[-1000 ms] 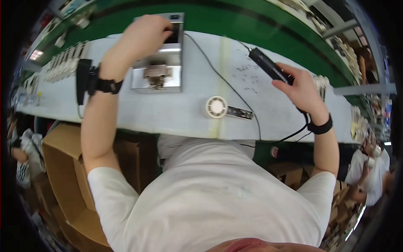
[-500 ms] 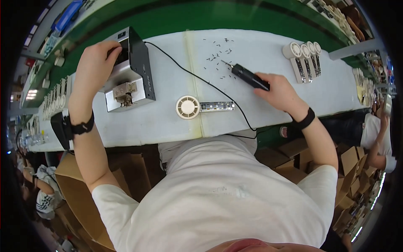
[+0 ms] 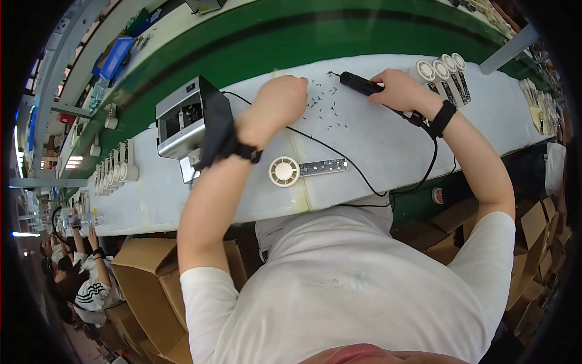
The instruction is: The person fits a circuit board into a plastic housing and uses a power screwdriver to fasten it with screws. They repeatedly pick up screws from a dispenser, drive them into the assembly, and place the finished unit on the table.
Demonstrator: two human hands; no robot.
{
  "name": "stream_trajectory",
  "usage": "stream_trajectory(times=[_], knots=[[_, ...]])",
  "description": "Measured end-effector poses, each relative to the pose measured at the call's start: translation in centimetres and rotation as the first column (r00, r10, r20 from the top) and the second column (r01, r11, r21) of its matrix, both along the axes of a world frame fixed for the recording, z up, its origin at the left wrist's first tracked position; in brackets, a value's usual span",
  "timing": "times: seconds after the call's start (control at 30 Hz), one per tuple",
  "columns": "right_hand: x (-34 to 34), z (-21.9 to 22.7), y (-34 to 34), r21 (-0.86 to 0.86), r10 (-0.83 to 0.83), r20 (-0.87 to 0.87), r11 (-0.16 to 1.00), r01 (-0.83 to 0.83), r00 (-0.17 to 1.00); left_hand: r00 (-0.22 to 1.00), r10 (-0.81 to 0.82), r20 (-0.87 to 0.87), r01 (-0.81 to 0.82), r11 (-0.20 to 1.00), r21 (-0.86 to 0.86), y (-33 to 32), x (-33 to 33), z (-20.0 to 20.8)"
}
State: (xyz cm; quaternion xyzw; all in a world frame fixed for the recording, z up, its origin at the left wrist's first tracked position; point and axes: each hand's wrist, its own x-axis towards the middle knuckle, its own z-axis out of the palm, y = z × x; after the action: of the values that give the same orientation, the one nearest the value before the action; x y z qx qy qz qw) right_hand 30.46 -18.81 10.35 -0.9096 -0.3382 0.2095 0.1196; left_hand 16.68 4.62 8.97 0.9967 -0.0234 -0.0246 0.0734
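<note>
My right hand [image 3: 400, 91] is wrapped around a black electric screwdriver [image 3: 362, 84]. Its bit points left, close to the far end of the scattered small dark screws [image 3: 327, 100]. My left hand [image 3: 282, 100] is curled at the left edge of those screws; its fingertips are hidden, so whatever they pinch does not show. On the table nearer to me lies a white fan-like part with a round slotted head [image 3: 284, 171] and an exposed circuit board along its handle [image 3: 323, 167]. A silver and black box-shaped machine [image 3: 182, 124] stands left of my left hand, partly covered by my wrist strap.
Several similar white units [image 3: 441, 71] stand in a row at the back right, and more [image 3: 115, 175] at the left. A black cable [image 3: 327, 143] crosses the white table [image 3: 242, 203]. Cardboard boxes [image 3: 142, 261] sit below the near edge. Other people [image 3: 97, 282] are at the left.
My left hand has left the machine and moved right to the screws. My right hand has carried the screwdriver farther back. The whole view has shifted slightly.
</note>
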Motion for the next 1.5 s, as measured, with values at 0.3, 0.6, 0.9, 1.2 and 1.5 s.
stream_trajectory(times=[0.3,0.6,0.9,1.2,1.5], knots=[[-0.2,1.3,-0.6,-0.041,0.047,-0.029,0.998,-0.049,0.998,0.998,0.061,-0.014,-0.061,0.998,-0.005,0.4,4.3,-4.6],[-0.9,2.7,-1.5,-0.033,-0.016,-0.040,0.999,0.014,0.999,0.970,-0.064,0.235,0.102,0.983,-0.152,-1.1,6.9,-5.2],[-3.5,6.0,-2.1,0.022,-0.016,-0.054,1.000,0.017,0.998,0.975,-0.049,0.217,0.104,0.963,-0.249,-1.2,5.8,-1.8],[-7.3,10.7,1.2,0.149,0.134,-0.055,0.981,-0.125,0.989,0.967,-0.016,0.255,0.105,0.935,-0.338,4.2,-0.9,5.4],[-6.1,4.7,1.9,0.119,0.130,-0.121,0.986,-0.116,0.984,0.853,0.263,0.450,-0.110,0.935,-0.337,13.2,-10.4,7.9]])
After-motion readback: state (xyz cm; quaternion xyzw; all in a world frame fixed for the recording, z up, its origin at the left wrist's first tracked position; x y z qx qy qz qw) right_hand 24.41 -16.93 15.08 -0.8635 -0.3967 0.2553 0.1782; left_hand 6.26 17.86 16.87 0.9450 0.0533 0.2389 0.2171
